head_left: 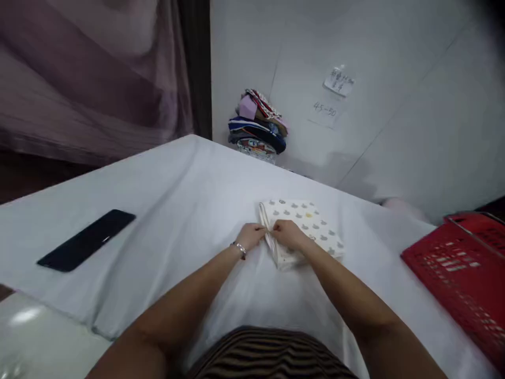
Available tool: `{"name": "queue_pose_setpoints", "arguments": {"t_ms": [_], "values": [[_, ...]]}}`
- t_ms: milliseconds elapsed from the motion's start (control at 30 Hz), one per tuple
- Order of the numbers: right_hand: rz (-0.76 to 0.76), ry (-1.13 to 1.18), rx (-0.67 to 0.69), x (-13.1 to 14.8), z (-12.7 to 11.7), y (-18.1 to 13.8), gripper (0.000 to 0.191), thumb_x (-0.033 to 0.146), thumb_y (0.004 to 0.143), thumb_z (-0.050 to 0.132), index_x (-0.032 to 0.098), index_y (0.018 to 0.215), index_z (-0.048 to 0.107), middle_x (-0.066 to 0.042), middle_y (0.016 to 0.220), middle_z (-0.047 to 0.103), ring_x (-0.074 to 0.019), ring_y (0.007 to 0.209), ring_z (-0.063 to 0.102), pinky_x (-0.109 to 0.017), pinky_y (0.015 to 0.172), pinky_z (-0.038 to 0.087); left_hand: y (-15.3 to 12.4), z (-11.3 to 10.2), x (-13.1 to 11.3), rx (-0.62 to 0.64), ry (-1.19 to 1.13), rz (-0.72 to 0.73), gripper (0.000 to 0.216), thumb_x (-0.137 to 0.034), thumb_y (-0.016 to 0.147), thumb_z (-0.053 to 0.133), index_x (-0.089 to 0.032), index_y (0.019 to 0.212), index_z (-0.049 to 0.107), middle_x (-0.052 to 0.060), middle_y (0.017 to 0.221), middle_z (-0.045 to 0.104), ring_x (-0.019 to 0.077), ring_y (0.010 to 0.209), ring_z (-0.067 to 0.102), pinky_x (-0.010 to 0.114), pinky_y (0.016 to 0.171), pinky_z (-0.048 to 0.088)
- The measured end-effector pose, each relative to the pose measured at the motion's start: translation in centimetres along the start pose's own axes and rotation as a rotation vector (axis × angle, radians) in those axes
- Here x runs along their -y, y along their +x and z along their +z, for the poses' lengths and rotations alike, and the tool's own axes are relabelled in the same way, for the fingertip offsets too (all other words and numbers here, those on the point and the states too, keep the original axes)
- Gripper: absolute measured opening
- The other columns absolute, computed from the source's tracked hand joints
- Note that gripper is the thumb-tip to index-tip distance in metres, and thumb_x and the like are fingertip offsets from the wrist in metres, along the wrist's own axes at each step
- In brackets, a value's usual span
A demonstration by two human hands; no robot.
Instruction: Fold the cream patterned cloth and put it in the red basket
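Note:
A cream cloth printed with small grey swan-like shapes lies folded into a flat square on the white-covered table. At its left folded edge my left hand pinches the layers, fingertips closed on the fabric. My right hand rests over the cloth's near left part, its fingers pinching the same edge right beside the left fingertips. Both hands nearly touch. The exact grip of each fingertip is small and slightly blurred. A bracelet circles my left wrist.
A dark flat phone-like slab lies on the white tablecloth at left. A red plastic basket stands at the right edge. Beyond the table's far edge, a stack of folded fabrics sits against the wall. A pinkish curtain hangs at left.

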State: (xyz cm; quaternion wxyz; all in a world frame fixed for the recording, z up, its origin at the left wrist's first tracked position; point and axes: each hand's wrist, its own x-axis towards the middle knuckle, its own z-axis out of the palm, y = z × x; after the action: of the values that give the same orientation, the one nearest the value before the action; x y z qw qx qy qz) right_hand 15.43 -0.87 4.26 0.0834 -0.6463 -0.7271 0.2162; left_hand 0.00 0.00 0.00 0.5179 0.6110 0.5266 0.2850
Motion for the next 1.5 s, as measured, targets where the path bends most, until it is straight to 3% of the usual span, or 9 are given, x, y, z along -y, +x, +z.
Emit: {"name": "queue_pose_setpoints", "arguments": {"t_ms": [133, 500, 733, 967, 1100, 1500], "values": [[0.022, -0.018, 0.016, 0.0, -0.3, -0.4, 0.011, 0.022, 0.077, 0.052, 0.017, 0.077, 0.063, -0.002, 0.071, 0.063, -0.0129, 0.066, 0.055, -0.022, 0.058, 0.036, 0.0, 0.3, 0.1, 0.002, -0.028, -0.018, 0.02, -0.023, 0.075, 0.052, -0.014, 0.062, 0.063, -0.006, 0.043, 0.047, 0.0072, 0.037, 0.042, 0.02, 0.041, 0.032], [0.096, -0.347, 0.02, 1.9, 0.2, -0.4, 0.022, 0.026, 0.08, 0.044, 0.017, 0.092, 0.061, -0.011, 0.092, 0.066, -0.0228, 0.083, 0.061, -0.028, 0.063, 0.038, 0.3, 0.4, 0.6, 0.01, -0.088, -0.055, 0.017, -0.021, 0.075, 0.055, -0.013, 0.083, 0.068, -0.006, 0.047, 0.05, 0.0068, 0.036, 0.042, 0.02, 0.042, 0.035], [0.088, -0.435, 0.091, 3.4, 0.0, -0.5, 0.028, 0.023, 0.077, 0.049, 0.012, 0.099, 0.061, -0.017, 0.099, 0.065, -0.0275, 0.089, 0.061, -0.031, 0.067, 0.041, 0.2, 0.3, 0.4, 0.026, -0.088, -0.044, 0.015, -0.021, 0.075, 0.055, -0.014, 0.074, 0.068, -0.006, 0.045, 0.051, 0.0071, 0.037, 0.042, 0.02, 0.044, 0.036], [0.103, -0.41, 0.077, 3.1, 0.0, 0.1, 0.021, 0.021, 0.076, 0.052, 0.014, 0.093, 0.064, -0.015, 0.096, 0.066, -0.0236, 0.087, 0.061, -0.028, 0.067, 0.04, 0.3, 0.3, 0.6, 0.03, -0.09, -0.032, 0.015, -0.021, 0.075, 0.053, -0.015, 0.073, 0.067, -0.005, 0.047, 0.051, 0.0073, 0.037, 0.043, 0.02, 0.042, 0.034], [0.047, -0.349, -0.001, 2.2, -0.4, 0.2, 0.017, 0.02, 0.077, 0.048, 0.017, 0.084, 0.063, -0.009, 0.087, 0.067, -0.0196, 0.082, 0.06, -0.025, 0.064, 0.037, 0.5, 0.6, 0.8, 0.024, -0.105, -0.045, 0.016, -0.019, 0.075, 0.052, -0.015, 0.077, 0.067, -0.006, 0.047, 0.051, 0.0075, 0.036, 0.042, 0.021, 0.04, 0.033], [-0.052, -0.108, -0.07, 1.3, 0.9, -0.4, 0.011, 0.02, 0.074, 0.048, 0.018, 0.077, 0.059, -0.002, 0.07, 0.062, -0.0139, 0.065, 0.052, -0.022, 0.058, 0.031, 0.8, 0.8, 0.7, 0.013, -0.158, -0.065, 0.021, -0.021, 0.075, 0.051, -0.016, 0.055, 0.055, -0.006, 0.043, 0.047, 0.0061, 0.034, 0.039, 0.02, 0.038, 0.029]]}}
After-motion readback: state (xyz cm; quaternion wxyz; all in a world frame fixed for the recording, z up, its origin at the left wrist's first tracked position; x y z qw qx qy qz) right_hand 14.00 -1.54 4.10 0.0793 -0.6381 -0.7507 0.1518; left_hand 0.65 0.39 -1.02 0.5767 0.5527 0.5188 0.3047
